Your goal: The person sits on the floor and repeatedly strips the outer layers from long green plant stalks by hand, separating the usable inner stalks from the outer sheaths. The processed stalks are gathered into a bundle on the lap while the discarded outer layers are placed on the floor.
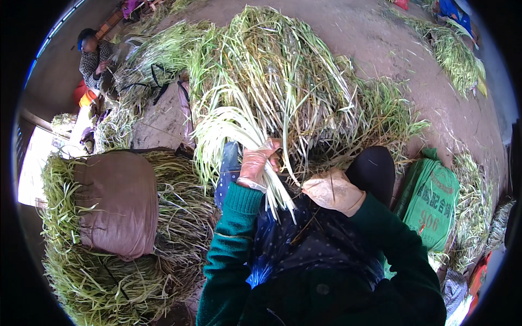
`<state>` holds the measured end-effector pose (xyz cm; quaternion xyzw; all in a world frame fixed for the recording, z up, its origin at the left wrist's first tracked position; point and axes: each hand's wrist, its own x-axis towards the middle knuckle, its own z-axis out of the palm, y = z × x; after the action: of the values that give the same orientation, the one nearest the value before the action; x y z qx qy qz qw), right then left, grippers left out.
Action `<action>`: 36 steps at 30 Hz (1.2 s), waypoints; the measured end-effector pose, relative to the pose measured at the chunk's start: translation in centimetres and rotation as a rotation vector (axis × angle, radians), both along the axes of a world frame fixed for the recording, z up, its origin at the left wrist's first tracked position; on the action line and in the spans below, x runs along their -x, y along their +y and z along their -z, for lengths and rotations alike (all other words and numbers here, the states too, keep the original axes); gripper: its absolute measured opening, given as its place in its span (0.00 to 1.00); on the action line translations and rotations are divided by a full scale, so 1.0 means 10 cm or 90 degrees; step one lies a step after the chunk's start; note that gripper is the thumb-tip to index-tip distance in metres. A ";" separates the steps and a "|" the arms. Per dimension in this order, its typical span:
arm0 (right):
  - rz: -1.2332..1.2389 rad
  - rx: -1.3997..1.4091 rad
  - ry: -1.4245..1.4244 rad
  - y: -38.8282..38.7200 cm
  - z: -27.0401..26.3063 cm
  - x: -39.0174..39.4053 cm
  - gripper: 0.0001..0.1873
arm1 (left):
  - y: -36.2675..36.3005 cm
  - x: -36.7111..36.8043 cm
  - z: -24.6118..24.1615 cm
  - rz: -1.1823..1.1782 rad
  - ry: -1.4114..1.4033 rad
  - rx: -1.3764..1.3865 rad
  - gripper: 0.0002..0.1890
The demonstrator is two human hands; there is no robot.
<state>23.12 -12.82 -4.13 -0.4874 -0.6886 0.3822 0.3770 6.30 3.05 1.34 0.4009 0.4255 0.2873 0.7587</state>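
Note:
My left hand (257,164), in a thin clear glove, grips a bunch of pale, cleaned leafy stalks (244,136). Their leaves arch away to the upper left, and the white ends (282,199) hang over my lap. At the right, my right hand (335,191) wears a cream-coloured glove and pinches the root end of a single long stalk (288,157). That stalk's leaves reach up across a large heap of uncleaned stalks (277,77) in front of my knees. The fingers of my right hand are partly hidden by the glove's back.
Left of me, a brown cloth-wrapped bundle (118,203) rests on more stalks (179,191). A green woven sack (432,203) with printing stands by my right knee. A person (96,61) sits at the upper left near an orange container (87,98). Another heap (456,57) lies at the upper right.

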 end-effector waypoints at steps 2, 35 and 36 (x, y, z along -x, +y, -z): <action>0.012 0.124 0.281 -0.04 0.24 -0.03 0.11 | -0.04 -0.03 -0.01 -0.016 -0.001 0.018 0.11; 0.192 0.226 0.205 0.30 -1.13 -0.10 0.14 | -0.31 0.25 -0.22 -0.124 -0.146 0.055 0.16; 0.135 0.255 0.216 0.41 -1.24 -0.01 0.23 | -0.33 0.28 -0.24 -0.122 -0.158 0.055 0.16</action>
<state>23.20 -8.77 8.24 -0.5503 -0.4714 0.5458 0.4208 3.54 -0.28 3.69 0.2867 0.3772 0.3868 0.7911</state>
